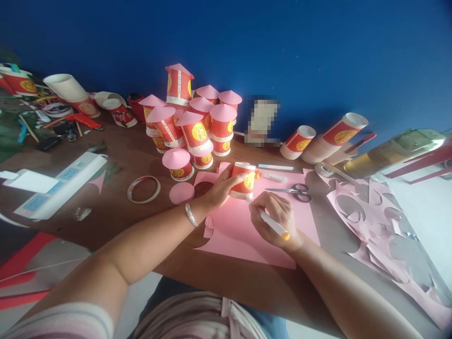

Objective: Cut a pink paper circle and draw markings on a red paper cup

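Note:
In the head view my left hand [225,187] grips a red paper cup [243,181] with a yellow emblem, held tilted above a pink sheet of paper [254,235]. My right hand [273,214] is closed around a white marker [271,223] with an orange end. The marker's other end points toward the cup's lower rim; whether it touches cannot be made out. Scissors [294,190] with dark handles lie on the pink sheet, beside a pale tube [273,176]. A pink paper disc [181,193] lies left of my left hand.
Several red cups with pink cone tops [190,132] stand stacked at the back. A tape ring [143,189] and a power strip [60,186] lie left. Right are stacked paper cups [332,141], a tape roll [325,169], a bottle [393,150] and pink paper scraps [374,226].

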A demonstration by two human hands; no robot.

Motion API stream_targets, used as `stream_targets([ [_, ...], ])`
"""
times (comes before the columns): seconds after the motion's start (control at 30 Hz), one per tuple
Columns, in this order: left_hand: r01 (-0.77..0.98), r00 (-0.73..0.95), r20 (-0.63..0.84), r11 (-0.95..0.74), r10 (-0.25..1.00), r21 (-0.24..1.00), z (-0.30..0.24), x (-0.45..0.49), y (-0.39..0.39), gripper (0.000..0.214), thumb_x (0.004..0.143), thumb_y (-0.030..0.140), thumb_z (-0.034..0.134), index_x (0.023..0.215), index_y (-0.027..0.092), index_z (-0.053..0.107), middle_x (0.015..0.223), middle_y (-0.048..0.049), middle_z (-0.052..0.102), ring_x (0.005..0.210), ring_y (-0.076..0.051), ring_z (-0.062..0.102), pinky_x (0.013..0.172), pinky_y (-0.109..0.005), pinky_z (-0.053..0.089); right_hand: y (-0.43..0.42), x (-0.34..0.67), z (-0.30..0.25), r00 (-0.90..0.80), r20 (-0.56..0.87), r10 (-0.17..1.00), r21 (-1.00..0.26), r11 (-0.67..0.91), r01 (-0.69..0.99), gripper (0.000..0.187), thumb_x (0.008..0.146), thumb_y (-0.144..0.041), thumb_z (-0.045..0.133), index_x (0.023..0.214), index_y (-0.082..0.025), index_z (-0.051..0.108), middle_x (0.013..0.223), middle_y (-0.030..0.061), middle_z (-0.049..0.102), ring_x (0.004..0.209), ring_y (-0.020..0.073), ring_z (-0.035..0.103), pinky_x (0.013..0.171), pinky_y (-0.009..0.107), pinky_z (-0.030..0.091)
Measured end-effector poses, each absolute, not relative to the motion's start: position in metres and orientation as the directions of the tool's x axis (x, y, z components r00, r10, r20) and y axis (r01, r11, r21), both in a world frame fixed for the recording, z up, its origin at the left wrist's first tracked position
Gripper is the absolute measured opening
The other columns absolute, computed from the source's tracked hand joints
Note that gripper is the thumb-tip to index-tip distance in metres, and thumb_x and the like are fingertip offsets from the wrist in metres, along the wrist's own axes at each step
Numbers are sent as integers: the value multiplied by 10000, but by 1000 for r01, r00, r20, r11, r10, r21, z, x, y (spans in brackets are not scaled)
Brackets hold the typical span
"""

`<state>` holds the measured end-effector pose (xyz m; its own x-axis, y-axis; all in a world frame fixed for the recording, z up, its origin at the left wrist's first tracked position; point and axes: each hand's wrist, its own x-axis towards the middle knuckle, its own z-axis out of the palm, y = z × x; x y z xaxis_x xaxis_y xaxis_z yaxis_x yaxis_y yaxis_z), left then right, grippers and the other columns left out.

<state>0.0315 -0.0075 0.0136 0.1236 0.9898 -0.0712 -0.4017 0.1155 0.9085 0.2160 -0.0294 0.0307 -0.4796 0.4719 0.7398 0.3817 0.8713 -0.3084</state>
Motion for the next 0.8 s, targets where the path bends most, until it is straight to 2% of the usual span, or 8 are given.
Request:
stream_targets([
  [0.2,-365,80,-37,64,996,929,11,31,-5,347,889,454,816,1107,200,726,1123,-44,729,1140,-243,685,1007,-363,550,-29,216,33,-483,750,452,-294,882,369,207,943,-63,556,889,-252,494,703,-48,596,549,124,503,566,272,415],
  [0.33,-441,85,-25,60,996,895,7,31,-2,358,882,458,820,1116,200,735,1113,-44,752,1114,-240,702,975,-352,550,-29,217,35,-461,776,431,-299,895,332,215,941,-44,589,946,-251,528,742,-34,623,588,134,555,584,269,471],
  [0.43,-511,70,-24,56,997,858,5,32,0,335,867,438,830,1086,198,746,1072,-34,768,1083,-231,715,968,-341,553,-28,217,35,-450,790,416,-304,904,301,227,936,-34,591,983,-252,549,759,-29,630,652,151,627,727,305,602],
  [0.5,-552,72,-12,50,997,832,6,33,1,316,859,419,836,1067,195,757,1052,-32,776,1058,-228,723,946,-331,563,-28,216,35,-456,792,406,-313,911,268,231,934,-32,590,990,-252,551,745,-41,617,637,144,618,853,357,655],
  [0.57,-590,91,-6,59,996,805,7,34,2,310,858,406,837,1072,194,766,1047,-36,782,1055,-238,732,930,-335,578,-29,215,36,-467,787,403,-324,914,242,222,940,-40,592,993,-252,553,736,-49,609,606,132,590,909,387,673],
  [0.7,-624,126,-20,95,992,776,3,33,5,315,867,396,837,1098,191,779,1052,-48,791,1134,-274,737,984,-369,587,-29,213,37,-469,783,409,-333,912,238,211,951,-56,586,991,-261,558,732,-46,616,604,133,593,851,374,682],
  [0.8,-632,88,-35,83,995,771,-2,33,8,347,846,386,853,1129,199,786,1127,-51,798,1197,-276,723,1019,-360,570,-30,213,37,-472,781,410,-325,911,255,206,955,-60,583,964,-263,551,720,-45,608,601,134,578,791,350,667],
])
